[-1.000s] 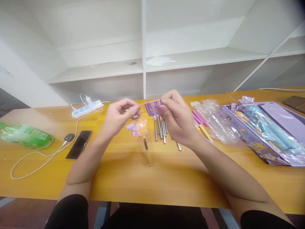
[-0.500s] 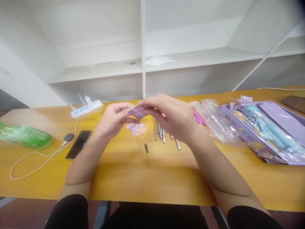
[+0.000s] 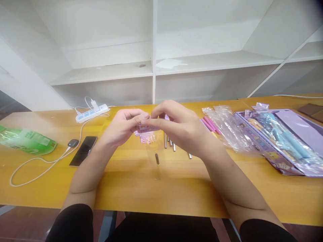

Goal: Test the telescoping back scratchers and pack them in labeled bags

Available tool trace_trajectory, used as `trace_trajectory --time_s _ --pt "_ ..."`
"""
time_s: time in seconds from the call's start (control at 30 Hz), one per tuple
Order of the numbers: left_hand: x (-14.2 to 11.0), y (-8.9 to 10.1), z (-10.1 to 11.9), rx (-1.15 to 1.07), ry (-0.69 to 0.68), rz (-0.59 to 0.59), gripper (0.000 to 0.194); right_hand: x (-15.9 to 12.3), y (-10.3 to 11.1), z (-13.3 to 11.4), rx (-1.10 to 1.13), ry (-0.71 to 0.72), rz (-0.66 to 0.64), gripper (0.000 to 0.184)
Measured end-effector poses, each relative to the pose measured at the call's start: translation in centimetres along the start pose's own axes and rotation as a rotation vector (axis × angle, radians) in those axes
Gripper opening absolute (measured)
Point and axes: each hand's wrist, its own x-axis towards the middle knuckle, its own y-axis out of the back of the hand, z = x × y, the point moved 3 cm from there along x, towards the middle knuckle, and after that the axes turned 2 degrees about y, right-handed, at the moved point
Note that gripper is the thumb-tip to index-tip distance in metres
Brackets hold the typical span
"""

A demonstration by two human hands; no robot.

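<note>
Purple printed card [image 3: 149, 128] raised between two hands, at risk of a crease or a slip.
Along our wooden counter [image 3: 126, 191], the open purple box [image 3: 253, 136] sits well apart on the right. Our right hand [image 3: 180, 129] arches over the card and screens it; we cannot tell whether its grip is closed on anything. Our left hand [image 3: 123, 127] pinches the card's near end, holding it above the counter. A clear plastic sleeve [image 3: 161, 151] shows below, whether hanging or resting we cannot tell; if it hangs from our fingers, a loosened pinch could drop it toward the metal tubes [image 3: 165, 141] just beside. The card is thin-looking, so uneven pressure may well crease it, and with our fingers hiding its edges, we might notice late.
</note>
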Motion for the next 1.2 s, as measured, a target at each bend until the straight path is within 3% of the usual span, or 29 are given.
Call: trace_trajectory --time_s 0.17,0.23,0.37,0.53,0.67,0.77,0.87,0.97,1.07,1.2 --pt "-0.1 -0.1 0.1 -0.005 -0.028 -0.013 0.042 -0.2 0.0 0.2 -0.045 0.026 -0.031 0.011" --pt "-0.1 -0.2 0.1 -0.039 -0.032 -0.009 0.036 -0.3 0.1 0.2 -0.150 0.166 -0.040 0.004" --pt "0.0 -0.2 -0.1 -0.085 -0.034 0.006 0.032 -0.8 0.3 0.4 -0.321 0.393 -0.040 0.012" --pt "0.0 -0.5 0.0 -0.078 -0.036 0.037 0.036 -1.1 0.5 0.6 -0.336 0.374 -0.020 0.017" --pt "0.2 -0.8 -0.5 -0.062 -0.045 0.055 0.038 -0.8 0.8 1.1 -0.264 0.236 0.043 0.043" --pt "0.7 -0.8 -1.3 -0.099 -0.096 0.071 0.044 -0.5 0.5 1.8 -0.121 0.153 0.002 0.031" --pt "1.3 -0.9 -2.3 -0.105 -0.167 0.053 0.063 -0.1 0.6 3.0 -0.011 0.075 0.093 0.028" --pt "1.8 -1.8 -3.5 0.015 -0.041 -0.079 0.059 0.3 1.1 4.3 0.004 0.036 0.194 0.022" --pt "2.1 -2.6 -4.6 0.006 0.102 -0.168 0.042 0.6 1.7 5.3 -0.089 0.083 0.223 0.013" --pt "2.5 -2.5 -5.0 -0.031 0.074 -0.137 0.040 0.6 2.1 5.9 -0.241 0.264 0.183 0.017"
